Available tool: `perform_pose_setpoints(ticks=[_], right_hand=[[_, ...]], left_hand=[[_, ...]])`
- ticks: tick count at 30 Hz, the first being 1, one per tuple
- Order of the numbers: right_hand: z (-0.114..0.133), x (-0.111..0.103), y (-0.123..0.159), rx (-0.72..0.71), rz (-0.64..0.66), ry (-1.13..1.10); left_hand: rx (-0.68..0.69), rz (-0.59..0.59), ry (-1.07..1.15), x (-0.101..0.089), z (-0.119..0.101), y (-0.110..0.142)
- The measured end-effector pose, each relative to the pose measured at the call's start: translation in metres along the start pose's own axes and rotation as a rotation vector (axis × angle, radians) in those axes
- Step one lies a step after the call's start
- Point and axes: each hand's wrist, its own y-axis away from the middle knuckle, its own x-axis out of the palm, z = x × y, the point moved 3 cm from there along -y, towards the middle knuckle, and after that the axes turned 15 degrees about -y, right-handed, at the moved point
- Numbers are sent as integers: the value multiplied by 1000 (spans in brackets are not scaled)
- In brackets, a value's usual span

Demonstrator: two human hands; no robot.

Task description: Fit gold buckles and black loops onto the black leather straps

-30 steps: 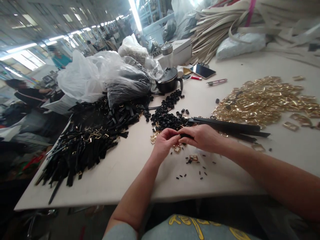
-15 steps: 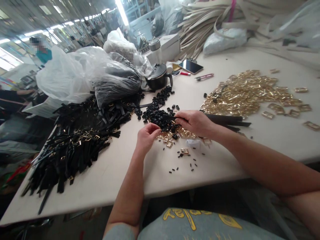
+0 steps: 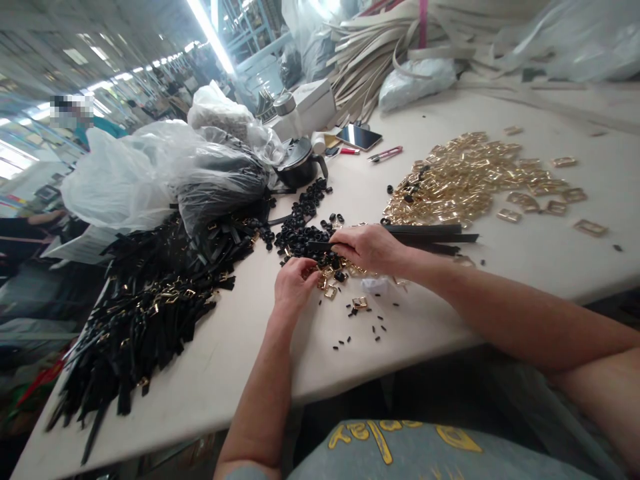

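My right hand [image 3: 371, 248] is closed on a black strap [image 3: 319, 246], whose end sticks out to the left of the fingers. Just left and nearer to me, my left hand [image 3: 294, 285] has its fingertips drawn together at the edge of the small parts; what they hold, if anything, is hidden. Between and behind the hands lies a heap of small black loops [image 3: 303, 233]. Gold buckles [image 3: 330, 291] lie loose beside the left fingertips. More black straps [image 3: 430, 233] lie behind the right wrist, pointing right.
A big pile of gold buckles [image 3: 450, 180] spreads at right. Finished-looking black straps with buckles [image 3: 150, 313] are heaped at left, below plastic bags [image 3: 215, 180]. A black lidded pot [image 3: 299, 163], a phone [image 3: 359, 137] and thread snips [image 3: 385, 155] stand or lie behind. Tiny black pieces [image 3: 377, 328] dot the front.
The view has turned, so the table's things appear shifted left. My right hand still grips the strap; the left fingertips remain beside the buckles and loops.
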Motion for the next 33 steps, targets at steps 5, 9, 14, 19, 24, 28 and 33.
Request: perform_pose_setpoints(ticks=[5, 9, 14, 19, 24, 28, 33], right_hand=[[0, 3, 0, 15, 16, 0], [0, 1, 0, 59, 27, -70], [2, -5, 0, 118, 24, -219], [1, -5, -1, 160, 2, -294], [2, -1, 0, 166, 24, -382], [5, 0, 1, 168, 35, -413], [8, -1, 2, 174, 45, -440]], left_hand=[[30, -15, -64, 2, -1, 1], [-68, -33, 58, 1, 4, 1], [-372, 37, 827, 0, 11, 0], [-561, 77, 1350, -3, 7, 0], [-706, 122, 1498, 1, 3, 4], [-749, 115, 1533, 2, 0, 6], [-737, 106, 1531, 0, -3, 5]])
